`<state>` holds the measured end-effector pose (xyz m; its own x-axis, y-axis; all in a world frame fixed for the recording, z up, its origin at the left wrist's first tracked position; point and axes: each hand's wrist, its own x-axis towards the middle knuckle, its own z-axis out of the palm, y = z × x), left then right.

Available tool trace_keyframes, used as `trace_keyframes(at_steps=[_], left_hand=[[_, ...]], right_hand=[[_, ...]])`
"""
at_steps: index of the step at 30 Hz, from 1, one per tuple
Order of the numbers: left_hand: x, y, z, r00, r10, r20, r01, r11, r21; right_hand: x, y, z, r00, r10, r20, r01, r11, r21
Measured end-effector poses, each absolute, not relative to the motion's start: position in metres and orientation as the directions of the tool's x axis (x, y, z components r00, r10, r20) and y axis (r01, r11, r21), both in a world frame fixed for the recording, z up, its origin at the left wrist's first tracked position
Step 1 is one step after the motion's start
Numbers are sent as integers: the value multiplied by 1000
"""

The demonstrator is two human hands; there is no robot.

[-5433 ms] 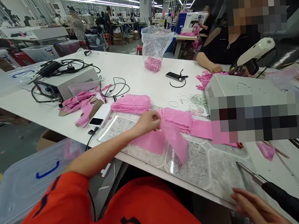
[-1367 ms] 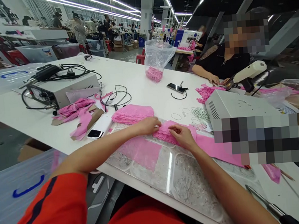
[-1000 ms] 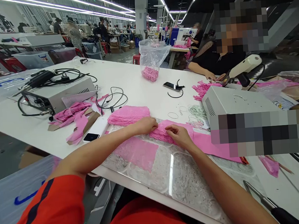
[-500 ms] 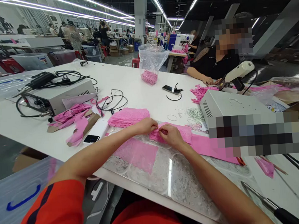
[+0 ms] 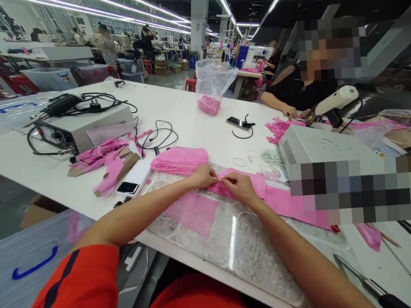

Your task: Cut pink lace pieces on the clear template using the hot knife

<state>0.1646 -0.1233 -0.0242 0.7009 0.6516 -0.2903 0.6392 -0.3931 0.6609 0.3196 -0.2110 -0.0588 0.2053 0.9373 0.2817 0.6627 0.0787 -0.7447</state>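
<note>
Pinching at the top piece of the pink lace stack [image 5: 244, 183] on the surface [image 5: 188, 113], the left hand [image 5: 203, 176] and right hand [image 5: 239, 188] were brought fingertip to fingertip, closer than a second earlier, so one layer seemed nearly separated.

Both the left hand [image 5: 203, 176] and right hand [image 5: 240, 187] pinch a pink lace stack [image 5: 245, 186] (another stack [image 5: 179, 159] lies just left of it).
</note>
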Motion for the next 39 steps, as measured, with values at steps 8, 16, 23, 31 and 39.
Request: trace_keyframes(at_steps=[8,16,23,31,39], left_hand=[[166,-125,-29,669,649,-363,679,-336,652],[169,-130,-26,666,668,-333,671,-339,660],[160,-134,-14,638,728,-252,718,-445,535],[185,-175,0,682,731,25,680,-647,345],[259,-200,-6,678,733,60,680,-656,328]], right_hand=[[318,-211,-54,280,930,239,559,45,-828],[314,-212,-53,349,909,228,470,41,-882],[326,-213,-44,475,857,201,319,46,-947],[344,-224,-19,608,760,229,242,97,-965],[349,-247,6,708,627,325,253,205,-946]])
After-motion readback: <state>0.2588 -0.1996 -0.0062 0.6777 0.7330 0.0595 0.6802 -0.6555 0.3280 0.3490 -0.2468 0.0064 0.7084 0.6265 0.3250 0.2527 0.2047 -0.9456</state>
